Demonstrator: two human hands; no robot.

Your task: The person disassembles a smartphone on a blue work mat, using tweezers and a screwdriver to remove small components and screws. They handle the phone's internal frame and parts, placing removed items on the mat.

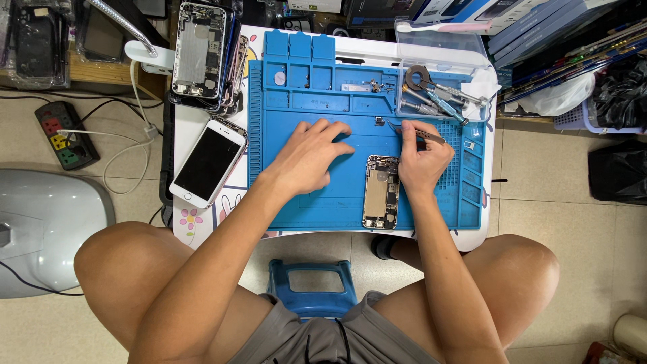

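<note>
An opened phone body (381,192) lies face-up on a blue repair mat (317,195), its insides showing. My right hand (422,158) sits just right of it, gripping metal tweezers (412,131) whose tips reach left toward a tiny part (379,122) on the mat. My left hand (311,154) rests palm-down on the mat left of the phone body, fingers spread, holding nothing.
A white phone with a dark screen (209,162) lies left of the mat. Stacked phone housings (201,52) stand at the back left. A clear tray (441,81) holds screwdrivers and tools. A power strip (66,135) lies on the floor; a blue stool (312,286) is below.
</note>
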